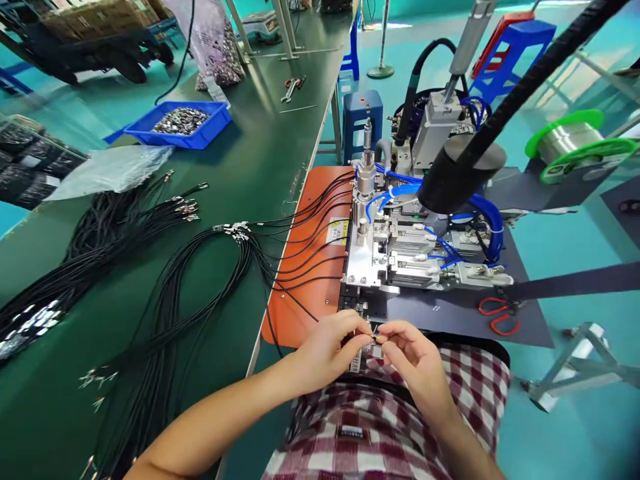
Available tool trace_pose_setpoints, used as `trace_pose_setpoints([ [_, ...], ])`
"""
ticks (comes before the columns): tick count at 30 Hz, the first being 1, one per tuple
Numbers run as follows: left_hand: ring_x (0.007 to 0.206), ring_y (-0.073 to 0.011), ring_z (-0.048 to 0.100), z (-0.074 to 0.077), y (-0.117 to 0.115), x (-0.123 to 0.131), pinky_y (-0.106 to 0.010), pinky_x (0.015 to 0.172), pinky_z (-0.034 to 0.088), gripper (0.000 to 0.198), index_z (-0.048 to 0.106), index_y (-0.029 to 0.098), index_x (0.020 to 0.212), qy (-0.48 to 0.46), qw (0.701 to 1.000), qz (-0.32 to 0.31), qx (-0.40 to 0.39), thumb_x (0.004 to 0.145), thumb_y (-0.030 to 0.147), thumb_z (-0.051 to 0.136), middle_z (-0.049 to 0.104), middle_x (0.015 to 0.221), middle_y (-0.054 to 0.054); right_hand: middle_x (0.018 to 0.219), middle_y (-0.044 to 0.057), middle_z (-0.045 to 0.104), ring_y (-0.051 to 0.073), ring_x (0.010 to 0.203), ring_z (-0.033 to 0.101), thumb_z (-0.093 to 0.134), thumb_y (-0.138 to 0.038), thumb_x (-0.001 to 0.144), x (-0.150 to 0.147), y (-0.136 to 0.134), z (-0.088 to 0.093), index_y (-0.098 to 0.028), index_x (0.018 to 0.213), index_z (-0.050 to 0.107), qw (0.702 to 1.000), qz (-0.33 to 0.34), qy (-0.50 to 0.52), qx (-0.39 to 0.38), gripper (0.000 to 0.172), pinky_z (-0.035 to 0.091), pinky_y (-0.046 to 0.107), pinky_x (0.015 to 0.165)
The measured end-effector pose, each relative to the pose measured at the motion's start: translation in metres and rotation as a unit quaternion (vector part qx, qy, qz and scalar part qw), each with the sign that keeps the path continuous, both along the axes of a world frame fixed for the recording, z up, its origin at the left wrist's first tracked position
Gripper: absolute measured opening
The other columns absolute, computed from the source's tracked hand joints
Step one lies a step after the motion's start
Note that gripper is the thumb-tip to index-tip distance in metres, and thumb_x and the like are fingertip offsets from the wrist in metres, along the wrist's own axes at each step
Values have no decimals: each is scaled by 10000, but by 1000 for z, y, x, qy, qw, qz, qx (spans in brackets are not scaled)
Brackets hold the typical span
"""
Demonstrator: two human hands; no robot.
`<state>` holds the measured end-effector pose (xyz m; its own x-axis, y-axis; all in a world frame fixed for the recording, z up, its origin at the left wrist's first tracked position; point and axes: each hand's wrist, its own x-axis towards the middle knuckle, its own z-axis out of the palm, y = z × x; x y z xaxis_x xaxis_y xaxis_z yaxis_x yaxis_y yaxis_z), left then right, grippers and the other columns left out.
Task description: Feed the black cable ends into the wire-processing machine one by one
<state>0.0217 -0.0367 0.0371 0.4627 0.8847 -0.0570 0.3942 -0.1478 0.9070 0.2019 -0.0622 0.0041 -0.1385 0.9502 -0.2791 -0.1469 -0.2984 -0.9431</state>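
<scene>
My left hand is closed in a pinch near the machine's front edge, gripping a black cable close to its end. The cable runs back across the orange board to the green table. Facing it, my right hand pinches at the same cable end, where small thin wires show between the fingertips. The fingers partly hide this end. Just beyond both hands stands a metal machine with several black cables leading into its left side.
Cable bundles lie along the green table. A blue tray holds small metal parts. Red-handled scissors rest on the machine's dark base. A black tube hangs above the machine, and a wire spool stands at right.
</scene>
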Motion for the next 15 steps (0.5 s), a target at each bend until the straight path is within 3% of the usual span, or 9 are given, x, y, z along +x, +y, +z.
trace_pose_setpoints([
  [4,701,-119,523,-7,-2,8,-227,646,399,129,582,175,858,1,1000,17,-16,928,216,481,596,774,-5,740,13,608,115,562,499,691,-390,794,-3,3,0,-194,839,659,1000,-17,-7,-5,203,484,244,532],
  [10,763,-134,545,-5,4,6,-244,697,415,141,611,170,927,12,999,-13,31,925,197,472,621,849,-31,697,5,596,114,545,488,697,-389,790,-4,6,-4,-193,828,668,999,-28,7,-14,202,458,247,532],
  [15,718,-119,574,-10,4,4,-224,660,429,112,637,170,879,-29,999,34,8,898,198,531,651,805,-15,738,7,598,107,559,484,623,-392,853,0,6,-6,-199,876,665,997,-34,57,-28,199,447,247,556],
])
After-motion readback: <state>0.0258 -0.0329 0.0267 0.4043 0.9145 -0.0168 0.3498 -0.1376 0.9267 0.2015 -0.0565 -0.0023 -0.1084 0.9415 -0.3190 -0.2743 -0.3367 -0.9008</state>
